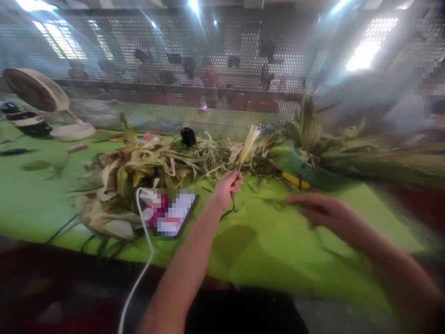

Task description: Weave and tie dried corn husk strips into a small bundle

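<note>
My left hand [228,186] is closed around a small upright bundle of corn husk strips [249,144], pale and fanned out at the top. A dark thin strip [233,204] hangs below that fist. Off to the right, my right hand [318,209] is over the green table, smeared by motion. A thin green leaf strip [273,201] shows by its fingertips; whether the fingers grip it I cannot tell. Left of my left arm lies a heap of dry corn husks [139,169], partly behind a phone [177,215].
A white cable [148,250] runs from beside the phone over the table's front edge. A white fan [38,90] stands at the far left. Behind my right hand are a green basket [302,167], a yellow-handled tool [295,180] and more husks [309,123]. Perforated mesh [222,60] rises behind the green table [278,260].
</note>
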`<state>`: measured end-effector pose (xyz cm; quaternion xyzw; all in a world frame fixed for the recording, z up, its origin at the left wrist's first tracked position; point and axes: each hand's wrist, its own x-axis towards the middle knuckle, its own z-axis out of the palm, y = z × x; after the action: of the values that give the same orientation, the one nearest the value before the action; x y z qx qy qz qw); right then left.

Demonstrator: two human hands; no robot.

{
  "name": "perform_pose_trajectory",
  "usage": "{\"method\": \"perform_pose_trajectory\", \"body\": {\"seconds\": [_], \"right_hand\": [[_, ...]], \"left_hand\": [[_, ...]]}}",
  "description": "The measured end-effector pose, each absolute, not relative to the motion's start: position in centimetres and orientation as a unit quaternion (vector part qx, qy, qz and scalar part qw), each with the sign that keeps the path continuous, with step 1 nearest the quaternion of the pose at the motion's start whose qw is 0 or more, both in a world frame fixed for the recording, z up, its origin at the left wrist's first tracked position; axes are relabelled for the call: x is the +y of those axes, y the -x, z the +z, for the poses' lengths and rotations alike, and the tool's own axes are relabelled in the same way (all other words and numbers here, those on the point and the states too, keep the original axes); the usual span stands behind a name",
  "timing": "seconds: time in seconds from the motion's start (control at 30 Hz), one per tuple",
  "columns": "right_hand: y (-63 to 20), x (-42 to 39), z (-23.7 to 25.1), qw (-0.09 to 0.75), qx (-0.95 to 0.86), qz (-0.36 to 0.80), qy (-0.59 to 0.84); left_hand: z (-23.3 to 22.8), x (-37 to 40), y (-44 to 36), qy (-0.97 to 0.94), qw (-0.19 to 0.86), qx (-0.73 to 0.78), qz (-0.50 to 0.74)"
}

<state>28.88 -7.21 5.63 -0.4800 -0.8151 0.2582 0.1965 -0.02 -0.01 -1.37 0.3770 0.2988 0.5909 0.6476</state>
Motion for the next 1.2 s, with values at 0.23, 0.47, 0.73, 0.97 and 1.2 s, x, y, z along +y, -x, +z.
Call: {"method": "perform_pose_trajectory", "body": {"seconds": [0.23,0.47,0.73,0.97,1.2], "right_hand": [[-17.8,-0.7,3.3,0.304,-0.643,0.562,0.422],[-18.7,2.5,0.8,0.319,-0.755,0.391,0.418],[-19.9,0.7,2.6,0.367,-0.829,0.084,0.413],[-20.2,0.5,3.0,0.34,-0.851,-0.025,0.398],[-20.2,1.0,6.6,0.195,-0.923,-0.021,0.33]], "left_hand": [[-1.6,-0.2,-0.9,-0.398,0.635,0.325,0.577],[-1.5,-0.4,-1.4,-0.415,0.63,0.359,0.55],[-2.2,-0.2,-2.0,-0.519,0.547,0.459,0.469],[-2.0,-0.3,-1.6,-0.64,0.413,0.512,0.396],[-0.5,-1.8,-1.1,-0.776,0.28,0.487,0.286]]}}
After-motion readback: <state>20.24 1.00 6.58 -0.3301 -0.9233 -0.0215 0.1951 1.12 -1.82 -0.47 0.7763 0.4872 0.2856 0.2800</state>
